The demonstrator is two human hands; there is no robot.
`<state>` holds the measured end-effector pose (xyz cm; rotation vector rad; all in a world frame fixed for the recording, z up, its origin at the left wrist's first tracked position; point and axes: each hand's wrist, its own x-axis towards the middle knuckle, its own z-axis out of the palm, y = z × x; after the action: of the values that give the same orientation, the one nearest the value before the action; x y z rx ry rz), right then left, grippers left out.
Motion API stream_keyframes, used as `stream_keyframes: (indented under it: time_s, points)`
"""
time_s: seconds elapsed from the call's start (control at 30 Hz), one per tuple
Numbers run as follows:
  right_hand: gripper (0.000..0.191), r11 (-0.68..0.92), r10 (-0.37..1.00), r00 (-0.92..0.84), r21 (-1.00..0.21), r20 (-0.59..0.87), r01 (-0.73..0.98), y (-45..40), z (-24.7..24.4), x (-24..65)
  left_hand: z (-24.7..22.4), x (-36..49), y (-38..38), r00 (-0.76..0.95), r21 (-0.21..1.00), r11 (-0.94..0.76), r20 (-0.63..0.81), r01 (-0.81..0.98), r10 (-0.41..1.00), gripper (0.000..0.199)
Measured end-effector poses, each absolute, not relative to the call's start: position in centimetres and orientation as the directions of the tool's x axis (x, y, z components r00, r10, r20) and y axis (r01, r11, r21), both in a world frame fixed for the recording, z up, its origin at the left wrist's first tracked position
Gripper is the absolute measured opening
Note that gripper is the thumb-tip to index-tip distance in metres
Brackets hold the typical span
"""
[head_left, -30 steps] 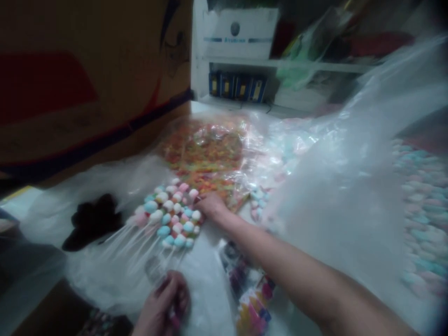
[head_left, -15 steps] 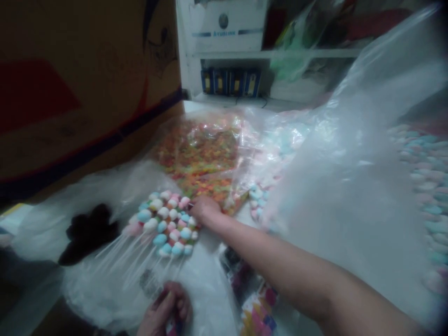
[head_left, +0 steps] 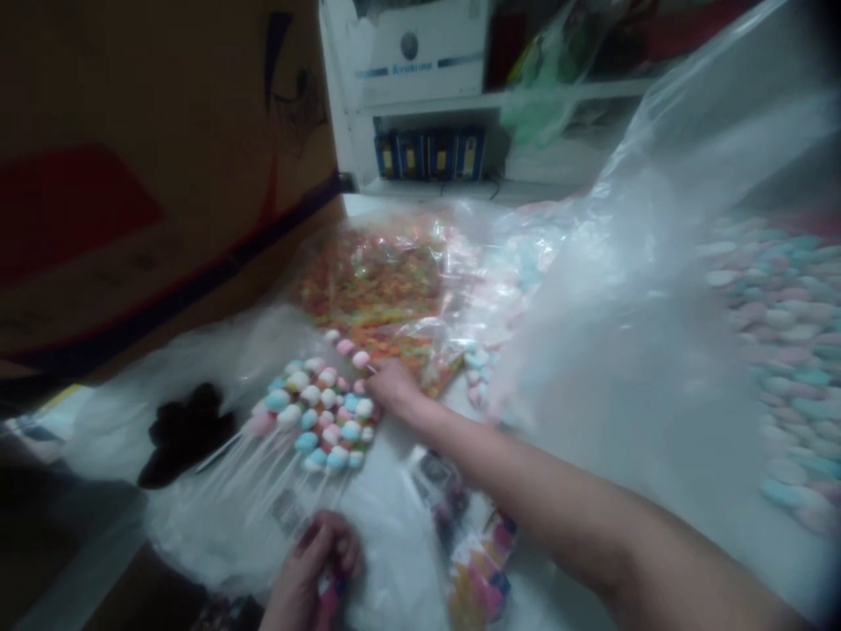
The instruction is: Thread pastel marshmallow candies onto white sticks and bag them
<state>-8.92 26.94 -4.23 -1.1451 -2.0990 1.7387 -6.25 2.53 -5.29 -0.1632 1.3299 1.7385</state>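
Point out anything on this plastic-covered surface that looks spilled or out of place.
A dark fuzzy clump lies on the white plastic sheet, unlike the pastel puffs on sticks nearby. A few loose pastel puffs also sit apart, right of the right hand, seemingly spilled.

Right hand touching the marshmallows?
Touching. The head view shows the right hand reaching the right edge of the marshmallows, with its fingertips against them and no gap visible.

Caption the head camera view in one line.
Right hand reaches pastel puffs on sticks while left hand holds something colourful.
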Motion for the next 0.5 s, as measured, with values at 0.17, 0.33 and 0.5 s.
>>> stream_keyframes:
  time_s: [0.17,0.33,0.5]
  points:
    - [0.008,-0.173,0.584,-0.752,-0.952,-0.306,0.253,24.6,-1.3,-4.3,-4.1,-5.6,3.4,-0.631,0.717,-0.012,-0.606,-0.697,0.484,0.035]
    - [0.015,-0.521,0.231,-0.852,-0.799,-0.47,0.3,19.1,-1.2,1.9,-2.1,-4.0,4.7,-0.696,0.765,-0.094,-0.519,-0.637,0.496,0.053]
    - [0.018,-0.636,0.155,-0.833,-0.699,-0.532,0.328,16.3,-3.5,5.5,-3.2,-1.7,3.4,-0.681,0.819,0.033,-0.497,-0.572,0.538,0.048]
